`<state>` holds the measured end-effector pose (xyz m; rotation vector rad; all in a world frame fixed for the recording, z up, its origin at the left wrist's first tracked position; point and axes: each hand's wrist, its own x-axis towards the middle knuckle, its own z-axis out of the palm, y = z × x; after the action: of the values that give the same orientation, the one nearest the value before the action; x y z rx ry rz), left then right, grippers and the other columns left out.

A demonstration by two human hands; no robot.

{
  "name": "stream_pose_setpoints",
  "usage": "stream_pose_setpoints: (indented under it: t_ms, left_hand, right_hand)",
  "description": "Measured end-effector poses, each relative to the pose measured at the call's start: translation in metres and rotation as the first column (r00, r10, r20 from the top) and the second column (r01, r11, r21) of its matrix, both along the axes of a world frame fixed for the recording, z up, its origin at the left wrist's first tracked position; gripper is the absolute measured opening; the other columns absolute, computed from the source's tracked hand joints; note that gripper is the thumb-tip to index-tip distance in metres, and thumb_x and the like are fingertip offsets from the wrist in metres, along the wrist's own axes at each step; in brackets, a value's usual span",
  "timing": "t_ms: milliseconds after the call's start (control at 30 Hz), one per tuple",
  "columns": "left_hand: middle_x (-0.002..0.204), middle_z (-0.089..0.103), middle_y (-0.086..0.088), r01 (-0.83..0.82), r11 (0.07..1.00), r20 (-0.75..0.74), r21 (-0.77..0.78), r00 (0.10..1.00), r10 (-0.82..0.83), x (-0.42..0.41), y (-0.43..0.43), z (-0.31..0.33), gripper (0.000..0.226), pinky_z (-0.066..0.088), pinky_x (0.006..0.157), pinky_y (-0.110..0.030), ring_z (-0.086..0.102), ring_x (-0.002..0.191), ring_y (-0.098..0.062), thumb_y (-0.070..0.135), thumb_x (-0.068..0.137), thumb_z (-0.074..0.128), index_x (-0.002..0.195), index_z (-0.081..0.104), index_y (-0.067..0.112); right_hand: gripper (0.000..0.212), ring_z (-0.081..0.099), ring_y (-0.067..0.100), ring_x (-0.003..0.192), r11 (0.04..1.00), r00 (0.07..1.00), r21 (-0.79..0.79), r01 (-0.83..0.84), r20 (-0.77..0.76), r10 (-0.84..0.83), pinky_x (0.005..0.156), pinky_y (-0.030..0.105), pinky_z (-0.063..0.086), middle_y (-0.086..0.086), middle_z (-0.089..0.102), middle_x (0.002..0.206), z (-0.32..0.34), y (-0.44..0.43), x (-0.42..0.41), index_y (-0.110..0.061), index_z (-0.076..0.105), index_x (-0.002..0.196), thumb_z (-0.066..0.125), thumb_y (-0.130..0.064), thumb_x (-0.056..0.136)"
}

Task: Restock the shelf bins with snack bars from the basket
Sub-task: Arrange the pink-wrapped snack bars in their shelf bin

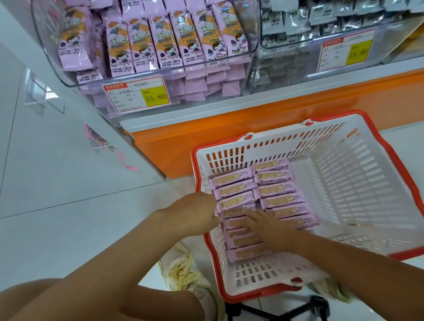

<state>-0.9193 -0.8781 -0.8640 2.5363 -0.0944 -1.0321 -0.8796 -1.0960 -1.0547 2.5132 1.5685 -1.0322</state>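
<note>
Fingers [251, 218] of the right hand [272, 229] touch snack bars [276, 189] in the basket [368, 184].

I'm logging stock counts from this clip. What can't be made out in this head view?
- Left hand: fingertips hidden behind its own knuckles beside the pink snack bars; grip unclear.
- Bars under the right hand: covered by it.
- Lower layers in the basket: hidden by top bars.
- Left price tag: small print blurred; only 15.80 reads.
- Grey packet bin: cut by top edge.
</note>
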Motion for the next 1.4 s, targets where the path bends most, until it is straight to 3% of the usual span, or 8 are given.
stream_pose_setpoints:
  t_ms: [133, 300, 567, 800, 1000, 1167, 1300, 1400]
  left_hand:
    - [0.061, 0.027, -0.012, 0.014, 0.999, -0.013, 0.043, 1.0, -0.013, 0.0, 0.0, 0.0, 0.034, 0.02, 0.046, -0.021, 0.025, 0.048, -0.01, 0.02, 0.098, 0.047, 0.073, 0.032, 0.002]
    - [0.062, 0.028, -0.015, 0.018, 1.0, -0.01, 0.022, 1.0, -0.017, -0.002, 0.0, 0.002, 0.026, 0.02, 0.046, -0.02, 0.025, 0.048, -0.012, 0.018, 0.098, 0.047, 0.076, 0.039, 0.005]
    - [0.087, 0.048, -0.004, 0.029, 1.0, 0.029, 0.007, 0.999, -0.029, -0.003, 0.0, -0.002, 0.029, 0.029, 0.051, -0.031, 0.05, 0.09, -0.036, 0.018, 0.098, 0.047, 0.106, 0.054, -0.009]
    - [0.089, 0.048, -0.005, 0.024, 0.999, 0.027, 0.026, 0.999, -0.025, -0.002, -0.001, -0.004, 0.03, 0.024, 0.044, -0.022, 0.051, 0.094, -0.037, 0.019, 0.098, 0.046, 0.11, 0.054, -0.008]
    - [0.089, 0.051, -0.018, 0.033, 0.998, 0.001, 0.05, 0.999, -0.033, -0.002, 0.001, -0.001, 0.031, 0.028, 0.048, -0.025, 0.051, 0.083, -0.042, 0.019, 0.098, 0.047, 0.107, 0.055, -0.009]
    - [0.098, 0.052, -0.02, 0.001, 0.998, -0.024, 0.063, 1.0, 0.001, 0.0, 0.004, 0.009, 0.03, 0.04, 0.076, -0.037, 0.051, 0.099, -0.039, 0.018, 0.097, 0.048, 0.107, 0.054, -0.01]
    - [0.103, 0.062, -0.019, -0.051, 0.996, -0.032, 0.068, 0.998, 0.054, 0.008, 0.017, 0.014, 0.029, 0.036, 0.06, -0.019, 0.056, 0.097, -0.029, 0.034, 0.094, 0.055, 0.112, 0.06, 0.011]
    - [0.141, 0.045, -0.004, -0.16, 0.987, 0.016, -0.025, 0.987, 0.16, 0.012, 0.029, 0.02, 0.068, 0.04, 0.093, -0.023, 0.048, 0.122, -0.019, 0.053, 0.086, 0.059, 0.141, 0.038, 0.02]
  right_hand:
    - [0.028, 0.043, 0.019, 0.114, 0.941, 0.955, 0.165, -0.294, 0.09, 0.282, 0.094, 0.037, 0.047, -0.001, 0.049, 0.122, -0.001, 0.006, -0.01, -0.028, 0.064, 0.113, 0.063, -0.016, 0.087]
    - [0.033, 0.038, 0.024, 0.122, 0.876, 0.871, 0.061, -0.479, 0.155, 0.465, 0.103, 0.038, 0.037, 0.002, 0.048, 0.135, 0.003, 0.006, -0.009, -0.029, 0.069, 0.114, 0.062, -0.012, 0.087]
    - [0.051, 0.035, 0.023, 0.123, 0.959, 0.957, 0.062, -0.277, 0.11, 0.269, 0.101, 0.042, 0.044, 0.005, 0.04, 0.137, 0.008, -0.003, -0.004, -0.025, 0.041, 0.138, 0.054, -0.012, 0.09]
    - [0.059, 0.028, 0.021, 0.131, 1.0, 0.995, -0.004, -0.024, 0.097, 0.024, 0.11, 0.041, 0.025, 0.003, 0.026, 0.145, -0.002, -0.005, -0.001, -0.022, 0.032, 0.137, 0.062, -0.031, 0.087]
    - [0.067, 0.035, 0.021, 0.122, 0.999, 0.993, -0.021, -0.047, 0.111, 0.049, 0.104, 0.039, 0.037, 0.003, 0.033, 0.136, -0.007, -0.006, -0.004, -0.019, 0.027, 0.139, 0.064, -0.036, 0.085]
    - [0.058, 0.041, 0.013, 0.109, 0.98, 0.974, -0.023, 0.196, -0.112, -0.197, 0.096, 0.032, 0.041, -0.005, 0.042, 0.122, 0.019, -0.004, -0.002, -0.026, 0.035, 0.124, 0.071, -0.037, 0.079]
    - [0.041, 0.051, 0.005, 0.071, 0.77, 0.616, -0.101, 0.63, -0.539, -0.575, 0.062, 0.019, 0.044, -0.007, 0.055, 0.092, 0.075, -0.002, 0.007, -0.025, 0.043, 0.109, 0.072, -0.04, 0.083]
    - [0.034, 0.065, 0.004, 0.075, 0.496, -0.047, -0.311, 0.811, -0.879, -0.475, 0.065, 0.017, 0.049, 0.002, 0.069, 0.096, 0.121, 0.003, 0.018, -0.003, 0.05, 0.114, 0.058, -0.028, 0.093]
